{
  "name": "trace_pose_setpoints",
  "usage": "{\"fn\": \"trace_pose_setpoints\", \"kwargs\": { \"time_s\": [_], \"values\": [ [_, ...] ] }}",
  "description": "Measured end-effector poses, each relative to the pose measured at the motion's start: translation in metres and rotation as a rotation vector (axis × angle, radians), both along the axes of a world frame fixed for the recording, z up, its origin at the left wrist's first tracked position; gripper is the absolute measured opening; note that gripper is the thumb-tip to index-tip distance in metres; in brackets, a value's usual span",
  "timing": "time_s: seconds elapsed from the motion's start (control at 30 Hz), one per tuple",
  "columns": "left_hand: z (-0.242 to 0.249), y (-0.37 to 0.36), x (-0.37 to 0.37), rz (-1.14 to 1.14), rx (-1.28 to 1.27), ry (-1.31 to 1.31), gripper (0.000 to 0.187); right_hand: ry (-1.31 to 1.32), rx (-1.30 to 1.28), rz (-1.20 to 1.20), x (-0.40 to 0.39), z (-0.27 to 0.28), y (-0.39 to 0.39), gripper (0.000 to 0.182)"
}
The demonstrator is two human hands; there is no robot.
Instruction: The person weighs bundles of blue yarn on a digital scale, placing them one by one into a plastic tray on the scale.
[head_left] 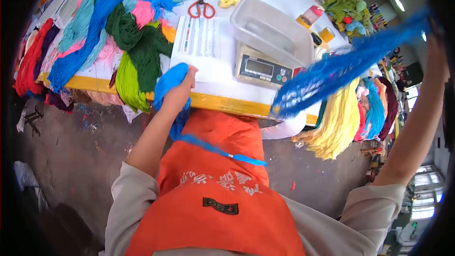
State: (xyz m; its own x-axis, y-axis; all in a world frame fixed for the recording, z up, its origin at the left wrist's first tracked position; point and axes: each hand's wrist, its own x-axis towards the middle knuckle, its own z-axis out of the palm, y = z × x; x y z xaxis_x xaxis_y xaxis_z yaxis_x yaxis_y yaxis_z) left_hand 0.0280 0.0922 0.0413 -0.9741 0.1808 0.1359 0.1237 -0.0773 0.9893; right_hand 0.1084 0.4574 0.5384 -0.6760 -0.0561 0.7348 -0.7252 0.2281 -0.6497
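My left hand point(183, 89) is closed round a bunch of bright blue yarn point(169, 81) at the table's front edge. A tail of that yarn hangs down across my orange apron point(199, 223), bound with a small white band. My right hand point(436, 47) is raised at the far right, partly in shadow at the picture's rim. From it a loose skein of blue yarn point(327, 78) stretches down and left, blurred by motion, in front of the table's right part. Its lower end hangs near the digital scale point(258, 68), which carries a clear plastic tub point(272, 28).
Red-handled scissors point(201, 7) and a printed sheet point(201, 42) lie on the white table. Skeins in many colours are heaped at the left, including dark green yarn point(144, 52). Pale yellow yarn point(339, 123) hangs over the right edge. Jars stand behind the tub.
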Motion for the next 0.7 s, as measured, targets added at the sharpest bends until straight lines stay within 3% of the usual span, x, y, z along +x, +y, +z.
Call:
{"fn": "trace_pose_setpoints", "kwargs": {
  "time_s": [0.13, 0.23, 0.27, 0.3, 0.37, 0.4, 0.5, 0.53, 0.57, 0.7],
  "values": [
    [-0.011, 0.003, 0.001, 0.006, -0.104, 0.021, 0.016, 0.477, -0.054, -0.486, -0.063, 0.073, 0.014, 0.023],
    [-0.012, -0.002, -0.002, -0.006, -0.117, 0.060, 0.014, 0.527, -0.138, -0.611, -0.061, 0.031, -0.033, 0.023],
    [-0.009, -0.002, 0.000, -0.021, -0.115, 0.065, 0.013, 0.318, -0.241, -0.627, -0.062, 0.012, -0.061, 0.023],
    [-0.005, -0.003, 0.001, -0.022, -0.111, 0.070, 0.013, 0.322, -0.240, -0.630, -0.073, -0.001, -0.042, 0.023],
    [-0.004, -0.005, 0.000, -0.025, -0.115, 0.067, 0.014, 0.077, 0.005, -0.606, -0.112, -0.051, 0.025, 0.025],
    [-0.005, -0.005, 0.001, -0.022, -0.118, 0.062, 0.015, -0.104, -0.026, -0.538, -0.126, -0.096, 0.048, 0.030],
    [-0.009, -0.005, 0.001, -0.006, -0.157, 0.102, 0.014, -0.482, 0.683, -0.665, -0.090, -0.256, -0.010, 0.021],
    [-0.006, -0.005, 0.001, -0.006, -0.157, 0.101, 0.014, -0.309, 1.164, -0.680, -0.080, -0.289, -0.013, 0.020],
    [-0.004, -0.006, 0.002, -0.018, -0.121, 0.075, 0.014, 0.078, 1.267, -0.655, -0.060, -0.319, -0.020, 0.023],
    [-0.012, -0.005, 0.002, -0.020, -0.110, 0.062, 0.013, 0.047, 1.109, -0.787, 0.001, -0.356, -0.050, 0.032]
  ]
}}
